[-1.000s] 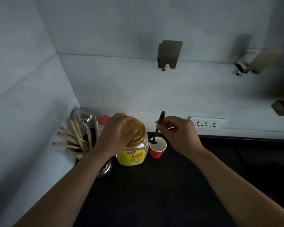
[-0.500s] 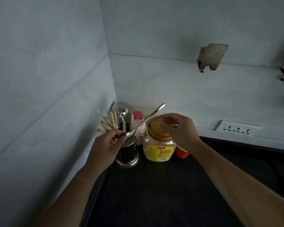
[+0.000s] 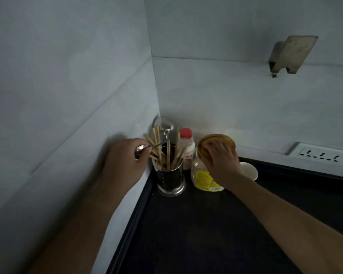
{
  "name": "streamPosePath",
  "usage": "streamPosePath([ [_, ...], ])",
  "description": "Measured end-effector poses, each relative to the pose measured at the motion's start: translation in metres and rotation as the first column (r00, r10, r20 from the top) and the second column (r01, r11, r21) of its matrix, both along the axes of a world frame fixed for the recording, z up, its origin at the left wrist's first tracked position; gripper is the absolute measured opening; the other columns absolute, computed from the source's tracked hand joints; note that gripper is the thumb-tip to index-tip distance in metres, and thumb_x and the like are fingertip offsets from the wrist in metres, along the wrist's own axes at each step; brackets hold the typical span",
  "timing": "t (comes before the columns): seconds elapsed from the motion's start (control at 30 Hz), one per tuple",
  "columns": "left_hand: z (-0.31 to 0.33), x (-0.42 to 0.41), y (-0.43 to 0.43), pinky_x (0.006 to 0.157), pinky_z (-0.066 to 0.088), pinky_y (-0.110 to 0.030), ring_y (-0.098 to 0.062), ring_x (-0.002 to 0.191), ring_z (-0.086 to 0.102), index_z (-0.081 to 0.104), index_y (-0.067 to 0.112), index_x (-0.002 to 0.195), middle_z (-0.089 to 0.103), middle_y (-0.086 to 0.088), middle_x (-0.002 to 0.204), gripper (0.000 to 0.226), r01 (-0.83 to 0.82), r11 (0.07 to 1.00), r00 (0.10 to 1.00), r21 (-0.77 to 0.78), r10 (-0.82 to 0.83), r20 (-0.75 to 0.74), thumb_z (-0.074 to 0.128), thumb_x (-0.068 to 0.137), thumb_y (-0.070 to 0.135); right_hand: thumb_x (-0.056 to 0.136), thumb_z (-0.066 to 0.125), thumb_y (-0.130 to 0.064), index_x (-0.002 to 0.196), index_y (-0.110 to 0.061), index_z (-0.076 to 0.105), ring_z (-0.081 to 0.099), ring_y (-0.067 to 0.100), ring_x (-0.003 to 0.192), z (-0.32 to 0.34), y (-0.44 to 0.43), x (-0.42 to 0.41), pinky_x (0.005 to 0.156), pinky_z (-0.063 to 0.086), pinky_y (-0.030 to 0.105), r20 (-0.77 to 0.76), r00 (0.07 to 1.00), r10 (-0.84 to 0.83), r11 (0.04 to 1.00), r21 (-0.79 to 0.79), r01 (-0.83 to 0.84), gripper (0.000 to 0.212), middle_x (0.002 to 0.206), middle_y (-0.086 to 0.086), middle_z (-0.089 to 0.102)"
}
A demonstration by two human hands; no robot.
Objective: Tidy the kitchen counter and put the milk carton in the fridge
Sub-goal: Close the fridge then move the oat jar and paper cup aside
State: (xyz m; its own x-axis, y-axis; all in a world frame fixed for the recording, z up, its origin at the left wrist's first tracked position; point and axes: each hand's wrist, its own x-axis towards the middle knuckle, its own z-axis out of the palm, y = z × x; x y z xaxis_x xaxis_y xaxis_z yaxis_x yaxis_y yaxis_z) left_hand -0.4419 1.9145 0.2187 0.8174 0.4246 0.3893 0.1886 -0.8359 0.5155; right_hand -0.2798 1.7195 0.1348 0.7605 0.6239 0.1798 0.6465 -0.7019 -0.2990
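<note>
dropping the spoon (image 3: 140, 151) handle-first into the steel utensil holder (image 3: 170, 179) looked like the step in hand. left hand (image 3: 125, 163) was curled round the bowl end, with the thin handle poking in among the chopsticks (image 3: 167, 155). it was stiff, light, polished metal, so probably slippery, and pinching the neck just past the bowl seemed the safer hold. right hand (image 3: 222, 161) sat on the gold lid (image 3: 216, 142) of the plastic jar (image 3: 203, 179), fingers bent over the rim, gripping it i'd say. the jar looked fairly full and hefty, so i'd take it round the body rather than the lid. just beside it were a red-capped bottle (image 3: 186, 147) and a paper cup (image 3: 249, 171), light and easy to crush. everything sat on the dark counter (image 3: 206, 234) in the corner. the milk carton wasn't in shot.
</note>
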Motion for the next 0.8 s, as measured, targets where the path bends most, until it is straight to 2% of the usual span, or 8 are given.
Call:
streamPosePath([
  [0.13, 0.011, 0.002, -0.001, 0.055, 0.038, -0.005, 0.006, 0.062, 0.051, 0.067, 0.013, 0.087, 0.062, 0.006, 0.074, 0.006, 0.009, 1.0, 0.999, -0.004, -0.009, -0.05, 0.063, 0.084, 0.016, 0.092, 0.045, -0.036, 0.122, -0.021, 0.051, 0.041, 0.025, 0.121, -0.006, -0.001, 0.002, 0.099, 0.03, 0.042, 0.019, 1.0, 0.007, 0.999, 0.038, -0.008, 0.034, 0.13, 0.001, 0.047],
  [0.27, 0.014, 0.01, -0.003, 0.058, 0.036, 0.003, 0.01, 0.063, 0.051, 0.066, 0.016, 0.084, 0.055, 0.019, 0.069, 0.003, 0.018, 0.999, 0.996, -0.04, -0.021, -0.087, 0.065, 0.083, 0.014, 0.091, 0.047, -0.035, 0.124, -0.022, 0.051, 0.039, 0.026, 0.125, -0.002, -0.006, 0.003, 0.099, 0.03, 0.041, -0.014, 1.0, 0.02, 0.999, 0.027, -0.019, 0.036, 0.133, 0.001, 0.046],
  [0.4, 0.006, 0.025, 0.001, 0.054, 0.037, -0.003, 0.005, 0.065, 0.054, 0.065, 0.022, 0.084, 0.058, 0.016, 0.072, 0.003, 0.03, 0.998, 0.991, -0.053, -0.037, -0.131, 0.066, 0.082, 0.02, 0.093, 0.045, -0.033, 0.13, -0.021, 0.046, 0.037, 0.027, 0.127, 0.001, -0.009, 0.0, 0.102, 0.028, 0.042, -0.034, 0.999, 0.033, 0.999, 0.015, -0.033, 0.039, 0.137, 0.002, 0.044],
  [0.53, -0.01, 0.046, -0.002, 0.059, 0.039, -0.014, -0.003, 0.068, 0.057, 0.066, 0.023, 0.086, 0.059, 0.012, 0.075, 0.01, 0.102, 0.993, 0.983, -0.053, -0.109, -0.146, 0.071, 0.078, 0.022, 0.094, 0.044, -0.033, 0.133, -0.019, 0.044, 0.037, 0.027, 0.128, 0.001, -0.012, 0.0, 0.102, 0.029, 0.044, -0.05, 0.998, 0.046, 0.999, 0.007, -0.046, 0.041, 0.138, 0.003, 0.043],
  [0.67, -0.029, 0.065, 0.0, 0.058, 0.034, -0.006, 0.008, 0.064, 0.05, 0.067, 0.021, 0.088, 0.063, 0.012, 0.078, 0.015, 0.146, 0.989, 0.964, -0.033, -0.149, -0.222, 0.074, 0.075, 0.023, 0.093, 0.045, -0.034, 0.134, -0.019, 0.044, 0.036, 0.027, 0.129, 0.001, -0.011, -0.001, 0.105, 0.028, 0.044, -0.06, 0.998, 0.034, 0.999, 0.014, -0.033, 0.043, 0.139, 0.003, 0.044],
  [0.8, -0.049, 0.069, 0.007, 0.066, 0.047, -0.021, -0.002, 0.075, 0.058, 0.067, 0.022, 0.091, 0.063, 0.012, 0.08, 0.018, 0.165, 0.98, 0.924, -0.115, -0.195, -0.329, 0.074, 0.075, 0.025, 0.093, 0.046, -0.033, 0.134, -0.019, 0.044, 0.036, 0.026, 0.129, 0.001, -0.012, -0.001, 0.106, 0.028, 0.046, -0.068, 0.997, 0.039, 0.999, 0.03, -0.037, 0.043, 0.138, 0.003, 0.044],
])
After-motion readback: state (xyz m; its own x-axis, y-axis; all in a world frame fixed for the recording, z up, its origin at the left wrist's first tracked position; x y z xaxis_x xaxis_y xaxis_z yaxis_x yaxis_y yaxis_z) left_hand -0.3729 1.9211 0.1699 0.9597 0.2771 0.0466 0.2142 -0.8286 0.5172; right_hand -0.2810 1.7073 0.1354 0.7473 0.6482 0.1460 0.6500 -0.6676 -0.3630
